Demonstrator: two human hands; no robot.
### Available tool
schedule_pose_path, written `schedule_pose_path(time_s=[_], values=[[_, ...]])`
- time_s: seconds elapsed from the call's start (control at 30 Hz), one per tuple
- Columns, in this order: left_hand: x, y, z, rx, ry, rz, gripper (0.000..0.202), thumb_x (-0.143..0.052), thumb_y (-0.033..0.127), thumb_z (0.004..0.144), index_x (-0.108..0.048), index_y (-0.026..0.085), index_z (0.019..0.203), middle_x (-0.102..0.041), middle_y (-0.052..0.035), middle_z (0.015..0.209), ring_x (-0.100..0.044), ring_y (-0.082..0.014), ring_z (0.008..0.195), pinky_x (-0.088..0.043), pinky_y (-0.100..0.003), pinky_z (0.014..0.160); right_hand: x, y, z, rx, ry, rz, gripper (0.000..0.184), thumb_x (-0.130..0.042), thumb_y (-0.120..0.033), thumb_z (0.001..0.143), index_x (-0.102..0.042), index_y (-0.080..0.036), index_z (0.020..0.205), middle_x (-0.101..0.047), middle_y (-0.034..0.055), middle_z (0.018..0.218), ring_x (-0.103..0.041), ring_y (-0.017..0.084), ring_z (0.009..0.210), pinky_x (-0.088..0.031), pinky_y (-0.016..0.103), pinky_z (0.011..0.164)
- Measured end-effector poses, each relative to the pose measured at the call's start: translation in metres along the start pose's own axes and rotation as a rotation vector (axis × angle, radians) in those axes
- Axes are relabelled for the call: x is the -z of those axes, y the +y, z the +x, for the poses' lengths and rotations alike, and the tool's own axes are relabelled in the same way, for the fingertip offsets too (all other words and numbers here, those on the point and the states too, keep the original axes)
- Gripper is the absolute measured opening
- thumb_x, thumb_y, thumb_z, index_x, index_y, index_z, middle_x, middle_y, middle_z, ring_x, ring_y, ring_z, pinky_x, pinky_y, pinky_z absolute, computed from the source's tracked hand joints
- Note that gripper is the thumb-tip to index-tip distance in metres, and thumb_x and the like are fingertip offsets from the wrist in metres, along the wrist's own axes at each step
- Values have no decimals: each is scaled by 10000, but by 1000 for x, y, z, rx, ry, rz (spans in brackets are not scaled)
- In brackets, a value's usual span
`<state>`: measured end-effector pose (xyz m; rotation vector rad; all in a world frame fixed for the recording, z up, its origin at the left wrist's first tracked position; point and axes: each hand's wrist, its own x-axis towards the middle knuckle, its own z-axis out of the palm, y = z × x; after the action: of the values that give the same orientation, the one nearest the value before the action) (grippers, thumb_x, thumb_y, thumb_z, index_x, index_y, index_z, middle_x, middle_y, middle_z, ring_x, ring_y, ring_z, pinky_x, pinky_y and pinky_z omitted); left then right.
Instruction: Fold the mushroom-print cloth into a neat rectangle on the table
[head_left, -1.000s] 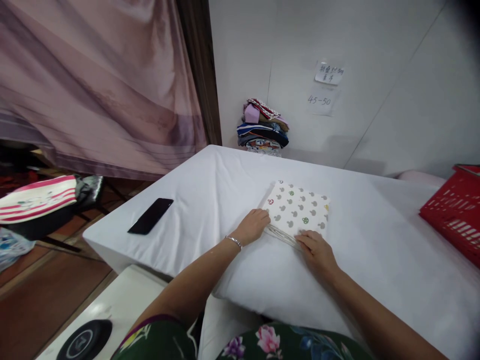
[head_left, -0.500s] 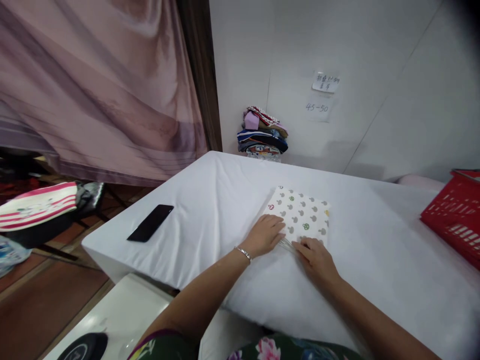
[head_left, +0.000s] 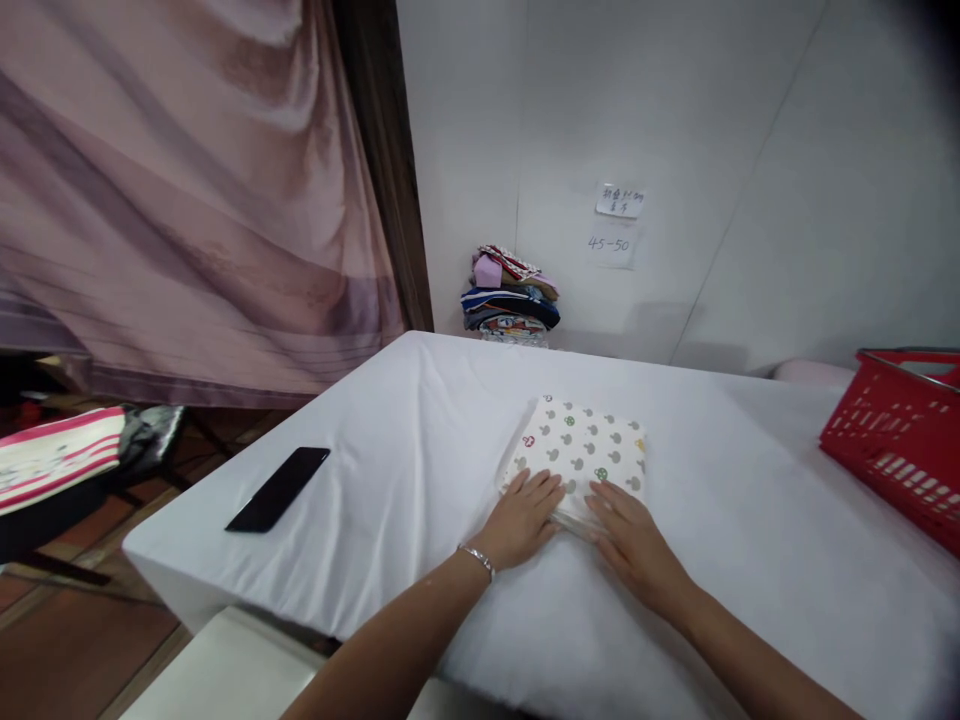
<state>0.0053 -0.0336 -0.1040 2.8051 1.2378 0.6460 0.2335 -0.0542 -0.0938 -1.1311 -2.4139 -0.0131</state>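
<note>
A folded white cloth [head_left: 585, 445] printed with grey, green, red and yellow mushrooms lies flat on the white-covered table [head_left: 375, 500]. On its near left corner rests my left hand [head_left: 523, 515], fingers stretched out over the fabric, a silver bracelet at the wrist. My right hand [head_left: 630, 540] lies on the near right part of the cloth, its fingers extended and palm down. Between the two hands the near folded edge shows, with layers stacked in it. Both hands touch the cloth without gripping it.
A black phone [head_left: 277, 490] lies at the table's left. A red plastic basket [head_left: 892, 430] stands at the right. Folded clothes [head_left: 510, 295] are stacked by the wall. A pink curtain [head_left: 187, 200] hangs at left, near a seat with a striped cloth [head_left: 60, 460].
My right hand has gone from pinching the cloth's near edge to lying flat on it. My left hand has slid toward the near edge. The camera view has shifted slightly.
</note>
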Motion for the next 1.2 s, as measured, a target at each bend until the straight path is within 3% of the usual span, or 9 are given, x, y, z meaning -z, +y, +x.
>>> schedule_pose_path(time_s=[0.17,0.3,0.4,0.57,0.7,0.8,0.93,1.07,1.2], values=[[9,2,12,77,39,-109,288,-406,328,910,-549,242,1145,-555,-22,1260,-454,-176,1204,-315,-411,1037,-28,3,-9,82,-78,-168,596,-493,-309,846,-316,-137,1387,-359,160,1416,-287,310,1314,-260,559,1033],[16,-10,33,292,182,-185,253,-417,258,893,-651,201,814,-660,-48,1045,-554,-184,1052,-408,-392,924,-21,2,-10,44,-165,-125,590,-470,-345,865,-307,-147,1397,-312,145,1441,-255,287,1333,-227,535,1062],[16,-26,44,568,232,-219,243,-511,231,816,-617,189,1031,-588,-81,1191,-500,-216,1132,-390,-375,948,-6,5,-5,-61,-245,-44,530,-363,-424,911,-332,-203,1391,-293,93,1457,-222,255,1349,-199,507,1083],[12,-40,42,896,76,-366,511,-503,333,808,-440,134,1275,-538,-121,1253,-503,-227,1131,-372,-314,939,-5,16,-4,-339,-208,-33,519,-280,-494,919,-430,-232,1341,-248,79,1474,-139,293,1362,-254,526,1046],[13,-22,35,947,93,-429,565,-548,353,770,-414,148,1279,-569,-114,1197,-533,-225,1070,-386,-302,891,0,43,-17,-210,-217,-76,486,-320,-495,907,-446,-285,1326,-335,54,1437,-228,276,1343,-289,507,1029],[12,8,26,914,59,-542,543,-612,363,717,-466,171,1203,-618,-92,1087,-574,-211,966,-411,-283,826,25,80,-32,-145,-306,-112,460,-354,-525,887,-449,-361,1306,-378,2,1415,-267,262,1330,-242,529,1046],[8,45,11,842,-6,-712,549,-644,356,688,-452,228,1186,-625,-45,1047,-587,-189,905,-428,-266,769,59,117,-49,-212,-430,-112,477,-362,-555,870,-462,-366,1297,-315,-15,1441,-216,277,1344,-217,546,1054],[8,57,6,859,10,-743,548,-649,342,684,-446,229,1181,-617,-43,1040,-584,-191,899,-430,-271,759,63,97,-43,-252,-381,-86,507,-356,-553,871,-488,-303,1292,-283,31,1455,-191,291,1348,-206,543,1062],[7,59,6,858,57,-726,508,-643,324,695,-450,228,1155,-614,-44,1047,-579,-193,911,-427,-278,772,37,47,-19,-176,-257,-49,538,-327,-522,896,-360,-280,1376,-257,42,1470,-187,261,1356,-194,523,1076]])
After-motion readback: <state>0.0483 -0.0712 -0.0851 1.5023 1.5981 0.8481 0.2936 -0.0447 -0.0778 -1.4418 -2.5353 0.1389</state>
